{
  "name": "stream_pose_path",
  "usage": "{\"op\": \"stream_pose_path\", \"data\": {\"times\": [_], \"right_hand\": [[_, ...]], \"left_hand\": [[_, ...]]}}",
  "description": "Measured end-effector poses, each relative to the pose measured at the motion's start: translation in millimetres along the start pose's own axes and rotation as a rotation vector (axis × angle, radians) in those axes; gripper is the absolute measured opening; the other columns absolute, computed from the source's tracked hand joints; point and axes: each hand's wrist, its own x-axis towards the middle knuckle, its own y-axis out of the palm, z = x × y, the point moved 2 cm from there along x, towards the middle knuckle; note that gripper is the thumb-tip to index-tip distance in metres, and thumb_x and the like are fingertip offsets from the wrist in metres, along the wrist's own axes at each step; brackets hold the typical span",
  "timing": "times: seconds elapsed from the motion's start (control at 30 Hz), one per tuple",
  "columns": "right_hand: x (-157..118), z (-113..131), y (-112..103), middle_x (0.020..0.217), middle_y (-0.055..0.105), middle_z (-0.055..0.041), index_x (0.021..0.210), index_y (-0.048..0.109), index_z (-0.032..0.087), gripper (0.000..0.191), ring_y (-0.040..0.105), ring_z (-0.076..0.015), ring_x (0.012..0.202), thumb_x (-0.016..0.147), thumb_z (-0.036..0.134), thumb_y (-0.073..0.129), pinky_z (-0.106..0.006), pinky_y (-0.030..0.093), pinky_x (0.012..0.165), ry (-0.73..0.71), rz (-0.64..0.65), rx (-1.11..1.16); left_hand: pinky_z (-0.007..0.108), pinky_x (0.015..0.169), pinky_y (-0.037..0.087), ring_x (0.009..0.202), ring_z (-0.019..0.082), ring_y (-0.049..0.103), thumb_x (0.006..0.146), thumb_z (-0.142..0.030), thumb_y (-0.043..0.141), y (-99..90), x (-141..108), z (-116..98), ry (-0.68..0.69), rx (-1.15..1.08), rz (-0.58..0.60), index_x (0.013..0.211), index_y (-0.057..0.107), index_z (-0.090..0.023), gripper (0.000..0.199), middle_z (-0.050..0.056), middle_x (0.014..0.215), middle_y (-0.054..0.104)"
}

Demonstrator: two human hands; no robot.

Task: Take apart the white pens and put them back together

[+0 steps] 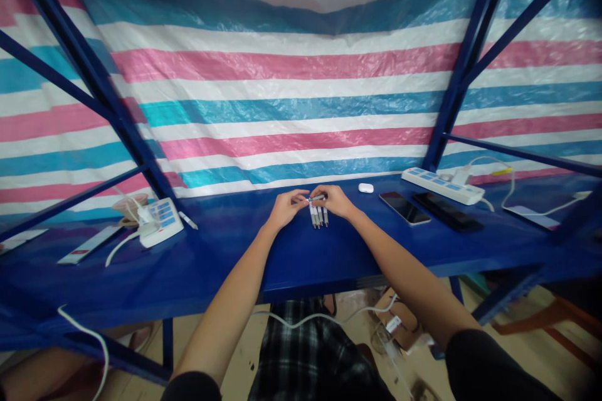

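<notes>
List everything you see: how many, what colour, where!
Pen-like sticks: at least four, grey, between hands
Striped sheet: one, pink, white, blue, behind
Table: one, blue, beneath hands
Frame bars: several, blue, both sides
Power strips: two, white, table's left and right
Small case: one, white, right of hands
Phone-like slabs: two, black, table's right
Other slabs: three, pale, table's ends
Cables: several, white, on table, below
Carton: one, brown, floor
Left hand, right hand: two, bare, at sticks
</notes>
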Motion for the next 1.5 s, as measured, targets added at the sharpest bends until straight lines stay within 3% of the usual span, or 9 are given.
{"op": "stream_pose_path", "data": {"times": [0.2,0.4,0.63,0.73,0.8,0.9,1.3,1.4,1.5], "right_hand": [[-1,8,0,0.091,0.078,-0.0053,0.090,0.079,0.020,0.015,0.070,-0.0204,0.083,0.075,0.020,0.078,-0.028,0.049,0.077,-0.047,-0.004,-0.020],[1,2,1,0.087,0.078,-0.0051,0.092,0.080,0.017,0.014,0.069,-0.0188,0.078,0.084,0.027,0.073,-0.028,0.047,0.075,-0.036,0.064,-0.058],[-1,0,3,0.082,0.076,-0.0034,0.100,0.074,0.016,0.030,0.068,-0.0183,0.075,0.079,0.037,0.078,-0.026,0.046,0.070,0.033,0.088,0.067],[-2,2,2,0.079,0.076,-0.0043,0.086,0.074,0.015,0.023,0.067,-0.0176,0.072,0.087,0.038,0.069,-0.026,0.045,0.070,0.039,0.117,0.037],[-2,2,2,0.076,0.075,-0.0046,0.080,0.073,0.016,0.032,0.066,-0.0172,0.071,0.093,0.041,0.060,-0.027,0.045,0.071,0.028,0.136,0.012],[-2,1,1,0.079,0.075,-0.0036,0.092,0.073,0.016,0.029,0.066,-0.0176,0.073,0.087,0.044,0.068,-0.026,0.045,0.070,0.036,0.114,0.057],[-2,1,0,0.072,0.072,-0.0034,0.086,0.071,0.015,0.036,0.061,-0.0160,0.065,0.094,0.048,0.059,-0.026,0.041,0.064,0.041,0.159,0.005],[-2,0,0,0.075,0.072,-0.0024,0.096,0.071,0.016,0.035,0.062,-0.0161,0.066,0.089,0.050,0.066,-0.025,0.041,0.063,0.034,0.131,0.019],[-2,0,0,0.070,0.071,-0.0029,0.086,0.071,0.016,0.037,0.061,-0.0157,0.063,0.093,0.051,0.060,-0.026,0.041,0.063,0.036,0.152,0.003]], "left_hand": [[0.030,0.074,0.055,0.074,0.019,0.071,0.088,-0.041,0.069,0.4,-1,-3,-0.005,-0.044,0.045,0.126,0.069,-0.015,0.046,0.008,0.091,0.079],[0.029,0.079,0.052,0.085,0.019,0.071,0.083,-0.037,0.077,-1.5,1,-3,0.037,0.021,-0.005,0.122,0.072,-0.018,0.044,0.006,0.095,0.079],[0.029,0.078,0.052,0.081,0.017,0.068,0.086,-0.032,0.076,0.4,1,-9,0.197,0.182,-0.043,0.114,0.075,-0.021,0.030,0.004,0.091,0.075],[0.030,0.081,0.052,0.084,0.018,0.068,0.086,-0.027,0.076,0.7,0,-12,0.237,0.229,-0.041,0.114,0.073,-0.020,0.030,0.005,0.093,0.075],[0.031,0.082,0.052,0.086,0.018,0.068,0.086,-0.025,0.075,0.6,0,-13,0.254,0.244,-0.044,0.115,0.073,-0.020,0.029,0.005,0.094,0.074],[0.031,0.083,0.052,0.086,0.018,0.068,0.088,-0.025,0.073,0.9,0,-15,0.279,0.261,-0.039,0.116,0.072,-0.021,0.028,0.005,0.095,0.074],[0.033,0.084,0.053,0.087,0.019,0.067,0.086,-0.020,0.073,2.8,-1,-15,0.300,0.289,-0.048,0.115,0.071,-0.021,0.029,0.005,0.094,0.072],[0.033,0.083,0.054,0.087,0.019,0.067,0.086,-0.019,0.073,2.7,-1,-16,0.302,0.285,-0.052,0.115,0.071,-0.021,0.029,0.004,0.094,0.072],[0.033,0.084,0.054,0.087,0.018,0.067,0.086,-0.017,0.073,2.7,-1,-16,0.304,0.289,-0.048,0.115,0.071,-0.022,0.030,0.004,0.093,0.071]]}}
